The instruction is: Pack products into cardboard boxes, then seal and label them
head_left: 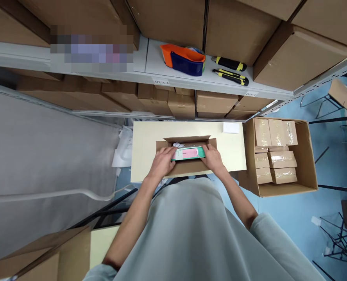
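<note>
Package (pixel 188 153), slim, green and pink: lies level at the mouth of an open cardboard box (pixel 188 168); how deep it sits cannot be told. Left hand (pixel 163 159): grip closed on the package's left end, fingers over the far edge, thumb on the near side. Right hand (pixel 212 157): grip closed on the right end. Something white and crumpled (pixel 178 144) shows just behind the package, inside the box.

Surface (pixel 150 130), pale yellow: carries the open box near its middle and, toward the far right corner, one small white box (pixel 231 128).

Large carton (pixel 306 156), open: stands just beside the surface on the right; contains small taped boxes (pixel 282 159) in rows.

Shelf (pixel 150 67), grey, beyond the surface: one orange-and-blue tape dispenser (pixel 188 64); to its right, two black-and-yellow cutters, one (pixel 229 63) behind the other (pixel 232 77); closed cartons (pixel 235 31) behind these. Further cartons (pixel 181 104) fill the level below.
</note>
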The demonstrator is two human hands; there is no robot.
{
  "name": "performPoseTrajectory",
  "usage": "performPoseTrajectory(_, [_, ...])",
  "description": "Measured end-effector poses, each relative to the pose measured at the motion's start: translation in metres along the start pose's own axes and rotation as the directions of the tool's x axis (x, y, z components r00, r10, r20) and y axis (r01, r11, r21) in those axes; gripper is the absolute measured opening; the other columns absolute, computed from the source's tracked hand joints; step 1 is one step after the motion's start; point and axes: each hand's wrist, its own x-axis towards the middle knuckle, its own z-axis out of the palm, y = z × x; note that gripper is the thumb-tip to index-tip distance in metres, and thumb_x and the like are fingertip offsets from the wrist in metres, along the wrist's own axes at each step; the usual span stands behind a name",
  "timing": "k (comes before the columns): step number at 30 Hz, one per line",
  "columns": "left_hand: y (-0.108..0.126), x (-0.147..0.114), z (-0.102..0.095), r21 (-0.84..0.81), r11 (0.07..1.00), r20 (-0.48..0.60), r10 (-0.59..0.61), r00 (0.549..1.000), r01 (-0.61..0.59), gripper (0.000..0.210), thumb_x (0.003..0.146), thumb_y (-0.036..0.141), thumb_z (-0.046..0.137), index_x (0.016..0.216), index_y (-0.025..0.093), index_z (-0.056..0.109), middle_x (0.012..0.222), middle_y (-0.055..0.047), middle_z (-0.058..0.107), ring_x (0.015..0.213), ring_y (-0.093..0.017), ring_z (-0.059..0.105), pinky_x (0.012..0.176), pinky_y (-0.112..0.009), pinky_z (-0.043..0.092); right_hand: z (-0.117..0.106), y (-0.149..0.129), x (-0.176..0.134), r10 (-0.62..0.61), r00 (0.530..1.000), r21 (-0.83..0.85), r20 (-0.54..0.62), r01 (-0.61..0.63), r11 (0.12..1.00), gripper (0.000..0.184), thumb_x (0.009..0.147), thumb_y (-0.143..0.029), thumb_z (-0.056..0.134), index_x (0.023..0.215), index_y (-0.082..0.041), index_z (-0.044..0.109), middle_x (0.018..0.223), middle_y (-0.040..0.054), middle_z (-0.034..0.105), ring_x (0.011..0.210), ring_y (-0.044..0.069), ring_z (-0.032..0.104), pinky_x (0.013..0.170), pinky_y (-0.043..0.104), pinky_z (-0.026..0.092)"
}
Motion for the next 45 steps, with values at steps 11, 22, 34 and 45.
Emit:
performPoseTrajectory(11, [-0.003,0.001,0.006,0.094,0.995,-0.052,-0.02,0.998,0.025,0.07,0.081,0.01,0.064,0.15,0.022,0.067,0.147,-0.017,0.062,0.134,-0.042,0.054,0.111,-0.054,0.049,0.003,-0.012,0.0,0.01,0.998,-0.067,0.061,-0.006,0.998,0.051,0.102,-0.02,0.076,0.15,-0.013,0.059,0.138,0.0209,0.067,0.126,0.033,0.069,0.107,0.041,0.056])
performPoseTrajectory(22, [-0.024,-0.042,-0.011,-0.145,0.961,-0.415,-0.274,0.867,0.234,0.062,0.097,0.033,0.065,0.157,0.017,0.056,0.148,-0.021,0.06,0.14,-0.041,0.055,0.125,-0.057,0.043,-0.009,0.03,-0.039,0.131,0.953,0.164,-0.272,-0.089,0.983,0.032,0.113,-0.03,0.055,0.142,-0.02,0.067,0.136,0.0163,0.067,0.113,0.029,0.071,0.094,0.04,0.059])
performPoseTrajectory(34, [-0.023,-0.071,0.023,-0.357,0.862,-0.262,-0.462,0.847,0.36,0.043,0.101,0.038,0.059,0.139,0.019,0.067,0.121,-0.011,0.078,0.102,-0.029,0.075,0.102,-0.044,0.059,0.007,0.036,-0.059,0.282,0.934,0.369,-0.218,-0.189,0.91,0.031,0.112,-0.035,0.056,0.133,-0.017,0.071,0.119,0.0091,0.078,0.074,0.019,0.07,0.08,0.035,0.056])
performPoseTrajectory(45, [0.011,-0.064,0.029,-0.319,0.947,-0.271,-0.134,0.953,0.042,0.043,0.107,0.043,0.053,0.141,0.02,0.067,0.134,-0.016,0.073,0.126,-0.034,0.068,0.115,-0.047,0.054,0.011,-0.006,-0.048,0.118,0.987,0.222,-0.111,-0.091,0.971,0.032,0.115,-0.031,0.055,0.142,-0.02,0.07,0.134,0.0109,0.072,0.094,0.02,0.076,0.091,0.032,0.058])
